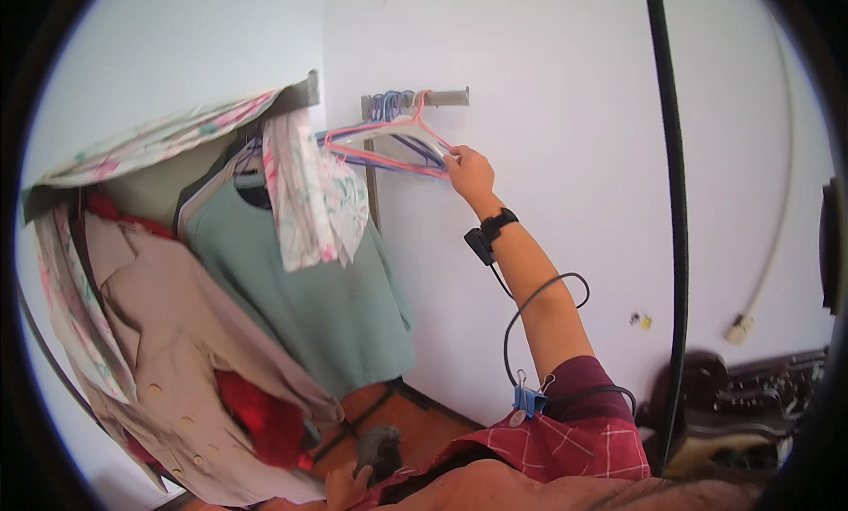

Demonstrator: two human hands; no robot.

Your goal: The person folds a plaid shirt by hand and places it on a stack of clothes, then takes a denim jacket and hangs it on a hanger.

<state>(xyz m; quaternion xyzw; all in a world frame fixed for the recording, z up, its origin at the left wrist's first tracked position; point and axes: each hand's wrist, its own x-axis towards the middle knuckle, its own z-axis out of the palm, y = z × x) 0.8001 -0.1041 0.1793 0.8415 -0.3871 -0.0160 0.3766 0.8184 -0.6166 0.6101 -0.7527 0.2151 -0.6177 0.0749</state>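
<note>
My right hand [471,174] is raised and closed, with thumb and fingers pinching the end of a pink clothes hanger [332,145]. That hanger hooks over a short metal rail [446,97] on the wall, beside several blue, purple and white hangers. My left hand [347,491] shows only in part at the lower edge, next to a dark grey, fabric-like thing [378,449]. Whether its fingers grip that thing cannot be made out. A black strap with a small device [481,242] sits on my right wrist, and its cable loops along the forearm.
On the left, a rack under a floral cover [168,140] holds a beige coat [168,334], a grey-green sweater [300,281] and a red garment [261,418]. A black pole [673,228] stands at right. Dark, shiny items [768,387] lie behind it. A white cable [777,246] hangs along the wall.
</note>
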